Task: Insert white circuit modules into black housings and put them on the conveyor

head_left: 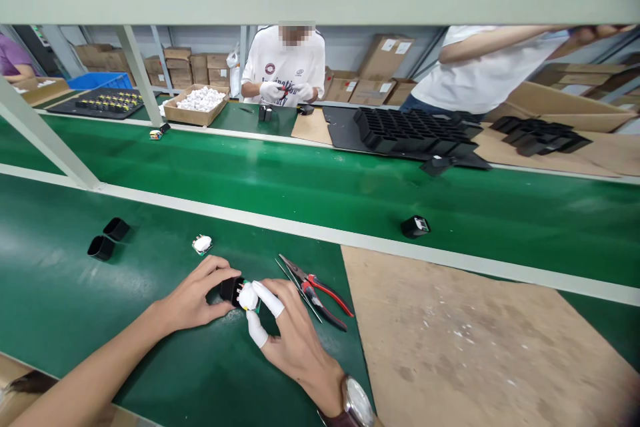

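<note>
A small white part with green edges (pixel 247 296) sits at the mouth of a black plastic housing (pixel 230 291) above a green worktable (pixel 165 373), the right hand (pixel 295 333) pinching the part between white-covered thumb and finger, the left hand (pixel 203 293) gripping the housing between thumb and fingers. Just right lie tweezers (pixel 299 290) and red-handled pliers (pixel 317 293); to the left are another white part (pixel 202 244) and two empty black housings (pixel 109 239).

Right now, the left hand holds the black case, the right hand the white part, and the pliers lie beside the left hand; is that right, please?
Not quite: the head view shows the pliers beside the right hand. The left hand does hold the black case, and the right hand the white part.
</note>
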The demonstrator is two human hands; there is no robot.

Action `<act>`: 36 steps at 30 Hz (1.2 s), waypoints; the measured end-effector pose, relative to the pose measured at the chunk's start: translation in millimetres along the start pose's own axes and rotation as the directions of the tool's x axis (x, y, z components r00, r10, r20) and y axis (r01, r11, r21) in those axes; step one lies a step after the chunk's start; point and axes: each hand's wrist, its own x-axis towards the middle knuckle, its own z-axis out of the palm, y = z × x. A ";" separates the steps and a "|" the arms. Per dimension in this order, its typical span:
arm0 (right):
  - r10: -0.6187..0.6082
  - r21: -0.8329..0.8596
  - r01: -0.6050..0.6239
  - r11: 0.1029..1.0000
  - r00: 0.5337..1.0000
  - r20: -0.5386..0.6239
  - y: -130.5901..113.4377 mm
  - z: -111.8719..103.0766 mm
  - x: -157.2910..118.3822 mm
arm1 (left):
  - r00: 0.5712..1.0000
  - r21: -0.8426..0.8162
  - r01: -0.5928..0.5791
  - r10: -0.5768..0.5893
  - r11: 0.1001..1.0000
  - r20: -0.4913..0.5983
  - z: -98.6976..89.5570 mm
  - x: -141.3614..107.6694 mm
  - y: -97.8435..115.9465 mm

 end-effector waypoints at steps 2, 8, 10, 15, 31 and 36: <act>-0.001 -0.002 0.001 1.000 1.000 0.019 -0.2 -0.3 0.0 | 1.000 0.003 -0.003 0.003 1.000 -0.003 -0.7 0.6 1.5; -0.001 -0.018 0.002 1.000 0.999 0.050 0.0 -0.9 0.2 | 1.000 0.014 -0.019 0.019 1.000 -0.005 0.5 0.4 1.1; 0.007 -0.015 -0.006 1.000 0.998 0.067 0.1 -0.6 0.3 | 1.000 0.010 -0.026 0.026 1.000 0.002 1.0 0.0 0.2; 0.028 -0.007 -0.027 1.000 0.995 0.091 0.4 0.8 0.8 | 1.000 0.018 -0.022 0.021 1.000 0.022 1.9 -0.8 -1.6; 0.088 -0.067 -0.075 0.995 0.973 0.213 -7.3 -4.6 5.9 | 0.994 -0.035 0.035 -0.031 0.999 0.105 4.1 1.3 1.8; 0.056 -0.019 -0.053 0.998 0.981 0.188 0.7 -1.5 0.8 | 0.994 -0.074 0.051 -0.043 0.996 0.105 6.3 -0.7 -1.5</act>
